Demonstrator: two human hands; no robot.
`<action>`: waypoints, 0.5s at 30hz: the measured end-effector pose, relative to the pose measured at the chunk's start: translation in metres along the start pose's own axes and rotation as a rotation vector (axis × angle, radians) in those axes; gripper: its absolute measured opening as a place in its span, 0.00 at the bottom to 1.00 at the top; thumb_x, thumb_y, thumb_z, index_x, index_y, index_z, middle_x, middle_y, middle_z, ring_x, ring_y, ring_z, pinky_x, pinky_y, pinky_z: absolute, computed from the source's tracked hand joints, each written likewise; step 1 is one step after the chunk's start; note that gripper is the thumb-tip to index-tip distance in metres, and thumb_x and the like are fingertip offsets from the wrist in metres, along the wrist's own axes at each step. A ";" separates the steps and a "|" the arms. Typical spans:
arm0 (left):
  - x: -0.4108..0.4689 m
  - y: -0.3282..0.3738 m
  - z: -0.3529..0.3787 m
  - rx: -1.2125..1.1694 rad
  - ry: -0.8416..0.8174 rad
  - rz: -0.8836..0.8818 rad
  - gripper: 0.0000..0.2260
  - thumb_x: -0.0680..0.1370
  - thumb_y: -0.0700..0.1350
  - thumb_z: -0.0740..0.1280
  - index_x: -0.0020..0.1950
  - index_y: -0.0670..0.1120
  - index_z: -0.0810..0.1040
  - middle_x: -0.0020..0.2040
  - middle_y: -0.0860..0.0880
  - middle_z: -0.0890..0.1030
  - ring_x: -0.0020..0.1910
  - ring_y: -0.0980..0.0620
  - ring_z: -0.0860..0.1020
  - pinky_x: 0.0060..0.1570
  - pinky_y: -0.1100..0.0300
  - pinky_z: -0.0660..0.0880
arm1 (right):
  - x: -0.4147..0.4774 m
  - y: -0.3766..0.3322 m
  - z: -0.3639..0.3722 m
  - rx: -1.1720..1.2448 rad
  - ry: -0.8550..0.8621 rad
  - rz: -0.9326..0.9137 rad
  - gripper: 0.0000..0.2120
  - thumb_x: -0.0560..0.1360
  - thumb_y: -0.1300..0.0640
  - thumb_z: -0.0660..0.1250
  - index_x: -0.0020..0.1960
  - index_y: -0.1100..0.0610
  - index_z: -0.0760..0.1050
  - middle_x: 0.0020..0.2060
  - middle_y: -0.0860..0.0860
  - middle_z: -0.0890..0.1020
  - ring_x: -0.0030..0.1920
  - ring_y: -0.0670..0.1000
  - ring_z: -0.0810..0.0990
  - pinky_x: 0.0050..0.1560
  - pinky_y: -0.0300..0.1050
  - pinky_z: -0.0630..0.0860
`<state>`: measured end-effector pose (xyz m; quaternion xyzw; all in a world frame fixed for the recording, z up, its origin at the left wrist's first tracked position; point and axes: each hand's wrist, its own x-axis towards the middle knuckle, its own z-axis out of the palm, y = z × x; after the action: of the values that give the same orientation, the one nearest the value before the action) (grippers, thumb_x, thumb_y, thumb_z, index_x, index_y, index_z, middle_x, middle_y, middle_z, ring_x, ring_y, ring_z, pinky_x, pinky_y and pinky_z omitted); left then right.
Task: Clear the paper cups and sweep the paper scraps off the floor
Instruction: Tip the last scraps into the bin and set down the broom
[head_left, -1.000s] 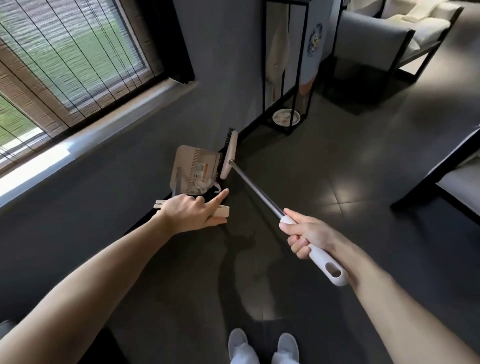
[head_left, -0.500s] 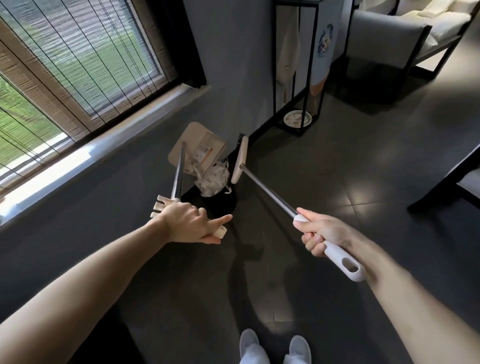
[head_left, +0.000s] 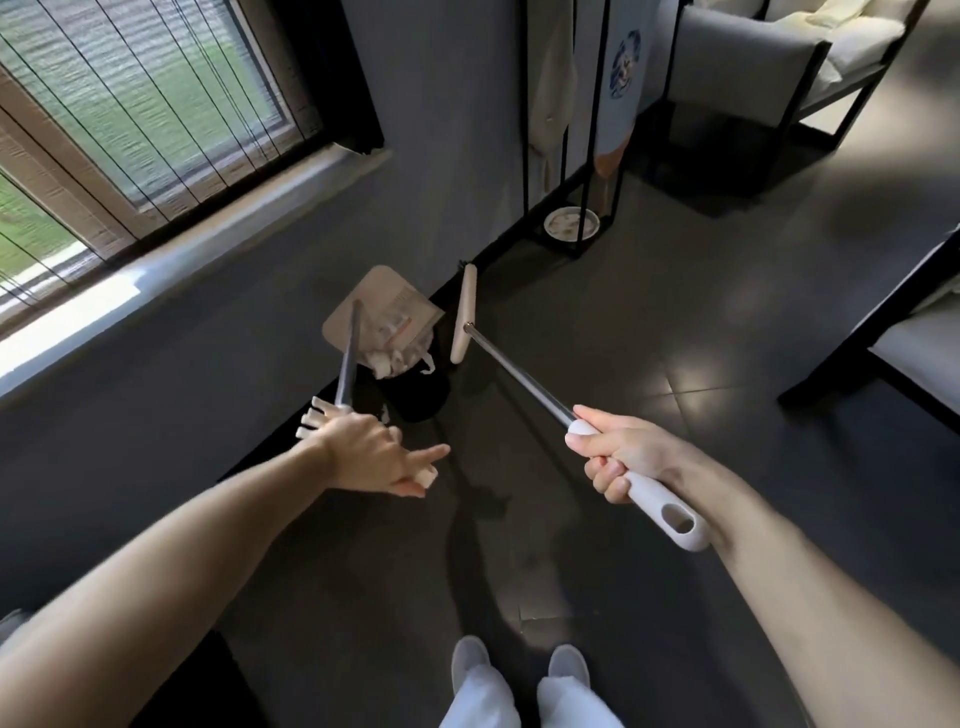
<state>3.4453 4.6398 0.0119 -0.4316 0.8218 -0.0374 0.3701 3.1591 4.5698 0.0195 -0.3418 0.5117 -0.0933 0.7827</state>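
since a second ago the dustpan (head_left: 382, 306) has swung from lying low to standing steeply on end, its open lip turned down over the dark bin (head_left: 421, 400) by the wall. the paper scraps (head_left: 396, 359) have slid from inside the pan to its lower edge, where they bunch at the bin's mouth. the left grip (head_left: 374, 457) holds the white top of the dustpan's long handle, forefinger stretched out, with the handle's comb teeth poking out behind the wrist. the right grip (head_left: 618, 460) is clenched round the white end of the broom (head_left: 519, 373), whose broom head (head_left: 464, 312) sits beside the pan, just apart from it, near the skirting. no paper cups show in view.

the step in hand looks like tipping the sweepings out, and most of the risk sits there. the scraps are light and crumpled, and the bin's mouth looks little wider than the pan's lip. a quick jerk of the handle, or a pan held off-centre, could send pieces over the rim onto the floor (head_left: 623, 571). one small pale bit (head_left: 385, 414) at the near rim may already be outside, though i cannot tell. the hold on the long handle looks light, so the pan could roll sideways. the broom head, swung carelessly, could knock the bin or the pan.
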 end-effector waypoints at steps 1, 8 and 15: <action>-0.002 -0.003 -0.003 0.008 0.015 0.005 0.31 0.79 0.67 0.44 0.78 0.57 0.41 0.61 0.40 0.77 0.54 0.41 0.80 0.48 0.48 0.77 | -0.001 0.002 -0.001 0.001 0.003 0.002 0.29 0.80 0.63 0.63 0.77 0.47 0.57 0.23 0.49 0.68 0.19 0.42 0.64 0.17 0.32 0.64; -0.016 -0.006 -0.022 0.065 0.040 -0.074 0.31 0.79 0.66 0.43 0.79 0.55 0.40 0.57 0.43 0.79 0.52 0.45 0.81 0.46 0.52 0.77 | -0.003 0.004 0.002 0.043 -0.026 -0.018 0.29 0.79 0.62 0.63 0.77 0.48 0.58 0.24 0.49 0.66 0.19 0.41 0.64 0.18 0.32 0.64; -0.046 -0.030 -0.043 -0.018 0.270 -0.328 0.38 0.69 0.69 0.28 0.78 0.59 0.41 0.56 0.47 0.80 0.49 0.47 0.83 0.43 0.54 0.80 | -0.007 -0.001 0.009 0.022 -0.043 -0.044 0.30 0.79 0.63 0.63 0.77 0.47 0.58 0.25 0.49 0.66 0.19 0.41 0.63 0.17 0.31 0.63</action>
<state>3.4538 4.6437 0.0809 -0.5538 0.7830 -0.1473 0.2420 3.1635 4.5766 0.0275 -0.3464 0.4861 -0.1089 0.7949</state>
